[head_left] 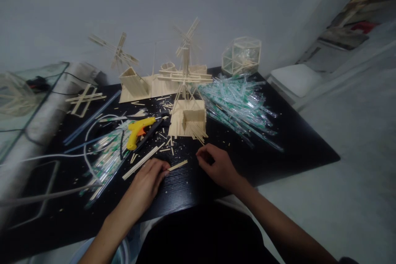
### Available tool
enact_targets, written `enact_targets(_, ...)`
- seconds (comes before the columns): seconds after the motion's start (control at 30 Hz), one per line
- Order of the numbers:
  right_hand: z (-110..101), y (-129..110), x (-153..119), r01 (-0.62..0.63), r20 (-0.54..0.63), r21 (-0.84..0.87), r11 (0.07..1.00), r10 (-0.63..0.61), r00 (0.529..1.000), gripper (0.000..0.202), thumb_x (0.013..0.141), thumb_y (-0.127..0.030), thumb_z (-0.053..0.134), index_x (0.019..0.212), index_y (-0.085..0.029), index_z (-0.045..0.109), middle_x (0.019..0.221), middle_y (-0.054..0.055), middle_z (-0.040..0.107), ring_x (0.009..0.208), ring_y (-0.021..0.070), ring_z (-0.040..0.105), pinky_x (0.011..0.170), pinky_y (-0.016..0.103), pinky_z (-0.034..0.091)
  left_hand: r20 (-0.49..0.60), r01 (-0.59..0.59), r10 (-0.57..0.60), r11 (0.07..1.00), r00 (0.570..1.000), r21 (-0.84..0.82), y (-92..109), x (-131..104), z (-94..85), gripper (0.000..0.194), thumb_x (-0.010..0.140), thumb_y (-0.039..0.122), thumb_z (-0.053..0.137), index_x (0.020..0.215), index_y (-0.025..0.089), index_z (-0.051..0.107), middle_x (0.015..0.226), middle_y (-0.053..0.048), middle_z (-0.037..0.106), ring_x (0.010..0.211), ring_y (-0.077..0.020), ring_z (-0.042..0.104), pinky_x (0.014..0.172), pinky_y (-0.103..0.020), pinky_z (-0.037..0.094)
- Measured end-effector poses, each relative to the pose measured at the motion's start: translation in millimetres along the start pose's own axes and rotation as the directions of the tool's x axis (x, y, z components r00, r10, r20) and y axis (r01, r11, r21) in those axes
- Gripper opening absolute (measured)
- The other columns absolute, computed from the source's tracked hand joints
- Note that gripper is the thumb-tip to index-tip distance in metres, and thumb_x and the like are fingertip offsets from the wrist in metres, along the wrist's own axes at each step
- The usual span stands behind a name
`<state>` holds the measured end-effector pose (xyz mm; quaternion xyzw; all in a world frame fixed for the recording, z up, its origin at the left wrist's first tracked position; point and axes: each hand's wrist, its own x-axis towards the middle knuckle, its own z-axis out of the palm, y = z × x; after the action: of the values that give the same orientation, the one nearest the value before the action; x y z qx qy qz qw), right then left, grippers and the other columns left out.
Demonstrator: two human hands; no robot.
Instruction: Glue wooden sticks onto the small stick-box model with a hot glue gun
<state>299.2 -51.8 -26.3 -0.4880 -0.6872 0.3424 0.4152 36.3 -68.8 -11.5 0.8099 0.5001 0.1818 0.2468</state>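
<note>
Near the front of the black table, my left hand (153,175) pinches the end of a short wooden stick (178,165), whose free end points right. To its right, my right hand (218,164) has thumb and fingertips brought together; whether anything is between them is too small to see. Just beyond the right hand is a small wooden windmill model (194,119) on a slatted base, with loose thin sticks (196,130) across its front. Longer wooden sticks (144,163) lie next to my left hand.
A yellow glue gun (139,130) with a white cable lies left, by wrapped stick bundles (107,152). A heap of clear plastic sleeves (241,103) covers the right. Another windmill model (134,82) and a faceted frame (243,55) stand behind. Glass panel (34,107) at far left.
</note>
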Motion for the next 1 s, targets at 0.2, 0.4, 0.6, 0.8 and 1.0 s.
enact_targets(0.2, 0, 2, 1, 0.02, -0.005, -0.013, 1.0, -0.02, 1.0, 0.006, 0.09, -0.015, 0.068, 0.094, -0.019, 0.069, 0.085, 0.002, 0.071, 0.077, 0.015, 0.067, 0.073, 0.026, 0.051, -0.008, -0.012, 0.013, 1.0, 1.0, 0.027, 2, -1, 1.4, 0.017, 0.105, 0.028, 0.043, 0.105, 0.023, 0.06, 0.101, -0.004, 0.063, 0.095, -0.0198, 0.062, 0.085, -0.035, 0.053)
enact_targets(0.4, 2, 6, 1, 0.016, -0.005, -0.006, 1.0, -0.016, 1.0, 0.011, 0.09, -0.011, 0.069, 0.097, -0.019, 0.07, 0.09, 0.002, 0.073, 0.082, 0.016, 0.07, 0.079, 0.028, 0.054, -0.002, -0.016, 0.016, 0.999, 1.0, 0.05, 4, 0, 1.5, 0.017, 0.105, 0.026, 0.043, 0.106, 0.022, 0.06, 0.102, -0.005, 0.062, 0.094, -0.0206, 0.062, 0.085, -0.037, 0.053)
enact_targets(0.6, 3, 5, -1, 0.019, 0.04, 0.004, 1.0, -0.019, 0.999, 0.018, 0.089, -0.007, 0.07, 0.102, -0.018, 0.07, 0.095, 0.003, 0.074, 0.083, 0.0157, 0.07, 0.08, 0.028, 0.055, -0.008, -0.025, 0.026, 0.998, 1.0, 0.063, 3, -1, 3.4, 0.018, 0.105, 0.026, 0.041, 0.105, 0.022, 0.059, 0.1, -0.005, 0.061, 0.094, -0.0209, 0.062, 0.084, -0.038, 0.053)
enact_targets(0.8, 10, -1, -2, 0.151, 0.178, -0.135, 0.979, -0.126, 0.976, 0.028, 0.088, -0.01, 0.073, 0.115, -0.016, 0.068, 0.109, 0.008, 0.075, 0.101, 0.0214, 0.068, 0.094, 0.036, 0.054, -0.002, -0.032, 0.032, 0.998, 0.999, 0.063, 1, -2, 3.8, 0.016, 0.105, 0.025, 0.042, 0.107, 0.022, 0.058, 0.102, -0.005, 0.061, 0.095, -0.0215, 0.061, 0.085, -0.038, 0.053)
enact_targets(1.0, 21, -4, 2, 0.205, 0.222, -0.222, 0.953, -0.155, 0.963, 0.015, 0.096, -0.012, 0.063, 0.109, -0.016, 0.068, 0.102, 0.008, 0.074, 0.097, 0.0209, 0.066, 0.089, 0.035, 0.054, -0.016, -0.024, 0.026, 0.996, 1.0, 0.088, -2, -4, 1.7, 0.013, 0.104, 0.029, 0.048, 0.108, 0.023, 0.059, 0.103, -0.004, 0.061, 0.097, -0.0212, 0.061, 0.088, -0.039, 0.053)
